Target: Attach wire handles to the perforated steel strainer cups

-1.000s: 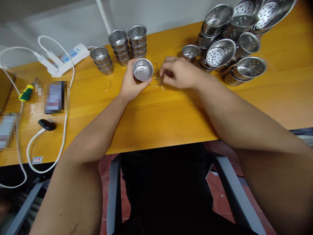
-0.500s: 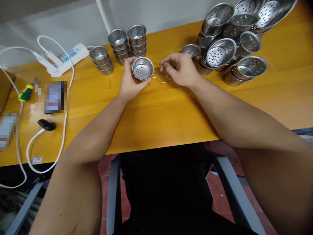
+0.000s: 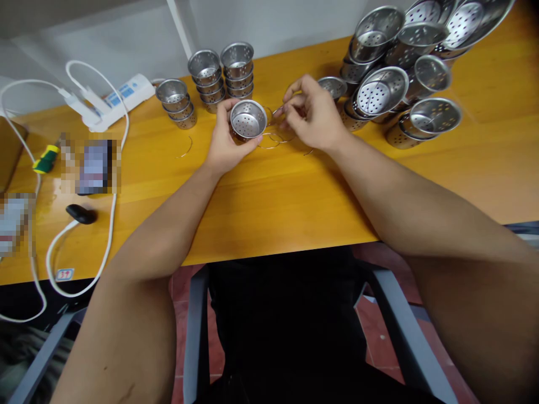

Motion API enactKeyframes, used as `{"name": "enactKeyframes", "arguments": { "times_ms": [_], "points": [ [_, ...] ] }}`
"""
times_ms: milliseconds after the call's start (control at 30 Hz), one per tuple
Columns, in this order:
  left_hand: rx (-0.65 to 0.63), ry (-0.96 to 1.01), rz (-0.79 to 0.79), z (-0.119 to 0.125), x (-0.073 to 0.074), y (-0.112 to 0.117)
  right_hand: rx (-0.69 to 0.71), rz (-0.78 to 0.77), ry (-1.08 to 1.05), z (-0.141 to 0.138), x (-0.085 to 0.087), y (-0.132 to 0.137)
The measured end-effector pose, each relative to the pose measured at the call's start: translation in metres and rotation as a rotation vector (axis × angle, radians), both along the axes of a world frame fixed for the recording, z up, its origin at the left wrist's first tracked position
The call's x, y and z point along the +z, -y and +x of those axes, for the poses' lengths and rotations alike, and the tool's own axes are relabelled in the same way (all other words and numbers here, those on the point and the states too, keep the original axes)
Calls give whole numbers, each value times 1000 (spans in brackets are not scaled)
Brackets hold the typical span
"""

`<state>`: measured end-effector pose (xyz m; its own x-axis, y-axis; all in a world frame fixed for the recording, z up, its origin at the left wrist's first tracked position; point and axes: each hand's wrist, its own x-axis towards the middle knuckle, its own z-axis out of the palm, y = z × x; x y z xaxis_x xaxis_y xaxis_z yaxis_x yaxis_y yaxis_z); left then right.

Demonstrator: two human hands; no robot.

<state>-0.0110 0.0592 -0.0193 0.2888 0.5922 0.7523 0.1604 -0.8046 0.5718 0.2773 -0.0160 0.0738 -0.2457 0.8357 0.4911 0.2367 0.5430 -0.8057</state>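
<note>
From where I stand, the perforated steel cup (image 3: 248,119) sits in the left hand (image 3: 227,143), whose fingers curl around its far left side while the thumb presses low on the near side. The cup is held with its mouth up, tipped a little toward the person's face; how much of it rests on the surface (image 3: 273,196) I can't tell.

The relation that matters lies across a narrow gap. The right hand (image 3: 285,110) is just to the right of the cup, about level with its rim and not touching it. Its thumb and fingertips are drawn together in a pinch on what looks like a thin wire (image 3: 277,111), whose visible end slants left and down toward the cup's side. The fingertips hide the rest. So from the right hand the cup lies directly to the left, while the left hand is already wrapped about it.

Looped wires (image 3: 267,148) lie on the surface between the hands, close by the cup's right side. Behind the left hand stand neat stacks of small cups (image 3: 207,84), and to the right of the right hand is a looser pile of perforated cups (image 3: 381,92).
</note>
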Motion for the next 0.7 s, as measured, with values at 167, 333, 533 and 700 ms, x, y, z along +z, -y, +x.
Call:
{"name": "enactKeyframes", "arguments": {
  "times_ms": [167,333,533,700],
  "points": [
    [16,-1,15,-1,-3,-6,29,-92,27,2,-7,-4],
    [-18,2,27,0,-1,-4,14,-96,23,2,-14,-10],
    [-23,-1,51,0,1,0,-54,-107,-67,-3,-4,-2],
    [-26,-4,58,-2,0,-2,-55,-98,-40,-3,12,11]
  ]
}}
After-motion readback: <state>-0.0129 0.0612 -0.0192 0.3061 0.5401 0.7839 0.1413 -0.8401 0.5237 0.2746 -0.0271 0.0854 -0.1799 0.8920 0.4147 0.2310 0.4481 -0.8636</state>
